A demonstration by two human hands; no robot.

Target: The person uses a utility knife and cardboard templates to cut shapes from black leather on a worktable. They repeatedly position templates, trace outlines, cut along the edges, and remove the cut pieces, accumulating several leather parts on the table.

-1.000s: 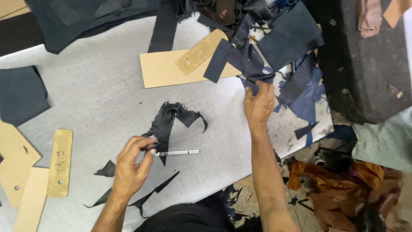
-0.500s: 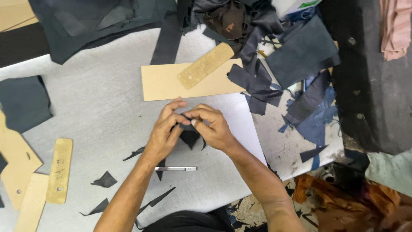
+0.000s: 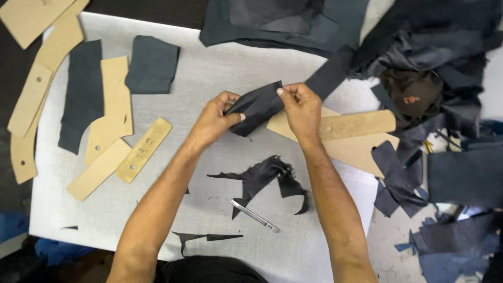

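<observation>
Dark leather piece (image 3: 257, 107) held up at centre of the frame, above the table (image 3: 209, 78). Left hand (image 3: 215, 118) fingers pinch its left end, right hand (image 3: 301, 107) fingers pinch its top right corner. Below it: black offcut (image 3: 267, 175) and metal knife (image 3: 255, 215) lying on the table. Tan card patterns (image 3: 112, 112) at left, dark leather heap (image 3: 429, 63) upper right.

Both hands (image 3: 257, 112) pinch dark leather pc (image 3: 257, 107) above table (image 3: 209, 73).
</observation>
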